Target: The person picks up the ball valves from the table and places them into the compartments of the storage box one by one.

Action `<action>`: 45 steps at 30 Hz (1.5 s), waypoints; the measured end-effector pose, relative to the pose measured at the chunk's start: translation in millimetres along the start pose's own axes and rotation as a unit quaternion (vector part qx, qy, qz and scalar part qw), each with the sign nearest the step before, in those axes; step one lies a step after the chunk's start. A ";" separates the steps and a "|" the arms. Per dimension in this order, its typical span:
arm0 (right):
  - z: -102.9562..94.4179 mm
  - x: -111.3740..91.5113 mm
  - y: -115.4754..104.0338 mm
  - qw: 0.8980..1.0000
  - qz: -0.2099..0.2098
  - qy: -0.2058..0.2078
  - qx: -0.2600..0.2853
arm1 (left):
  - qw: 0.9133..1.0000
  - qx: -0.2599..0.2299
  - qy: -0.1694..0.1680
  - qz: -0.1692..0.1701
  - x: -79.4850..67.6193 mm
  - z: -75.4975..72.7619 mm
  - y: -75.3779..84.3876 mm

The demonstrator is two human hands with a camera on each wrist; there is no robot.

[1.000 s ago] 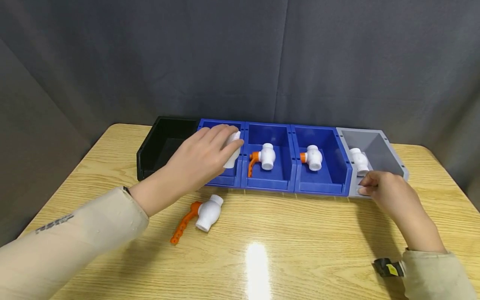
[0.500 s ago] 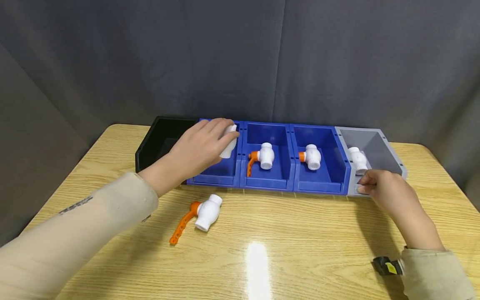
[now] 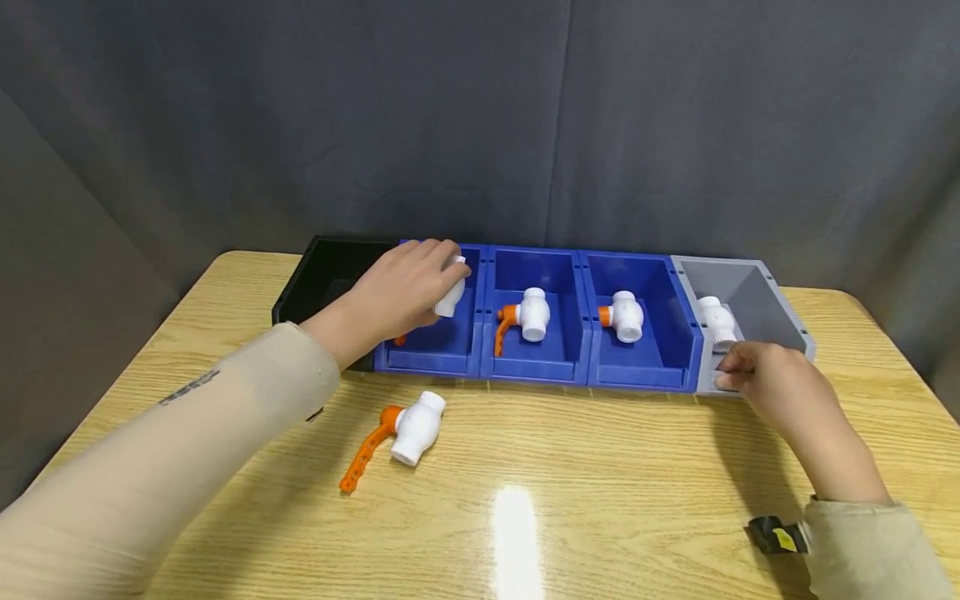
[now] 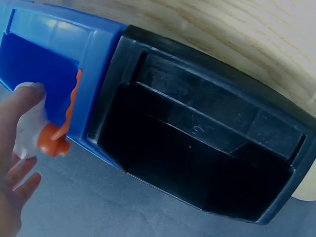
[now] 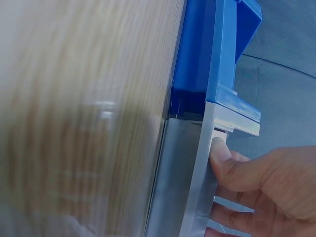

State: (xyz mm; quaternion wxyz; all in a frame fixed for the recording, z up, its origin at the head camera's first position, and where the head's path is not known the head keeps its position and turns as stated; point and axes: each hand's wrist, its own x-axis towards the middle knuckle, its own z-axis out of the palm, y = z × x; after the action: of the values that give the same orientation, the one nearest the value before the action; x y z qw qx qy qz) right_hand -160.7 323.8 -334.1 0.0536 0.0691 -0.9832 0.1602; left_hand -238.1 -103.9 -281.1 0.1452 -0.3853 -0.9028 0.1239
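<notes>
My left hand (image 3: pixel 401 292) grips a white ball valve (image 3: pixel 451 293) above the leftmost blue bin (image 3: pixel 431 364); in the left wrist view the valve's orange lever handle (image 4: pixel 73 106) shows beside the bin wall. At the right end, my right hand (image 3: pixel 780 383) pinches the front lip of the grey bin (image 3: pixel 708 367), the thumb (image 5: pixel 223 155) on it and the other fingers beyond. Inside that bin lies a white valve body (image 3: pixel 718 323), with no orange part visible.
A valve with an orange lever (image 3: pixel 417 427) lies on the wooden table (image 3: pixel 622 483). The middle blue bin holds an orange-lever valve (image 3: pixel 534 315); the right blue bin holds a valve with an orange stub (image 3: pixel 626 317). A black bin (image 4: pixel 197 128) stands at the left end.
My left hand has moved slightly left and back with the ball valve, and the valve has turned so a bit of orange shows below the hand. The right hand stays on the grey bin's lip.
</notes>
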 end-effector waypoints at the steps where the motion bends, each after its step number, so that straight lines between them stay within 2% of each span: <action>1: -0.3 -0.1 0.5 1.000 0.001 -0.001 0.000 | 1.000 -0.001 -0.010 -0.003 2.0 0.6 -0.1; 6: 0.2 0.0 0.8 1.000 -0.004 0.002 0.002 | 0.998 -0.008 -0.057 -0.021 9.3 5.1 -0.2; 17: -1.4 -2.5 3.5 1.000 0.000 -0.002 0.005 | 0.993 -0.023 -0.106 -0.048 26.4 18.4 -0.7; 25: -2.4 -1.2 3.7 1.000 0.004 -0.004 0.005 | 0.986 -0.038 -0.151 -0.062 35.6 24.1 2.5; 35: -0.3 0.2 0.3 1.000 -0.005 0.006 0.006 | 0.973 -0.073 -0.206 -0.077 35.9 23.7 4.4; 45: -1.3 -0.6 -0.6 1.000 0.000 -0.006 0.004 | 0.966 -0.104 -0.220 -0.083 33.6 25.4 3.1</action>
State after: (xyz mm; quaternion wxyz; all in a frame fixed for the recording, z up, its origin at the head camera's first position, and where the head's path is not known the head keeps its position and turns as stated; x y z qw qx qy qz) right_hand -159.9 323.8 -332.8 0.0478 0.0706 -0.9828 0.1637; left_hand -267.4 -80.1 -300.0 -0.0880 -0.2857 -0.9492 0.0984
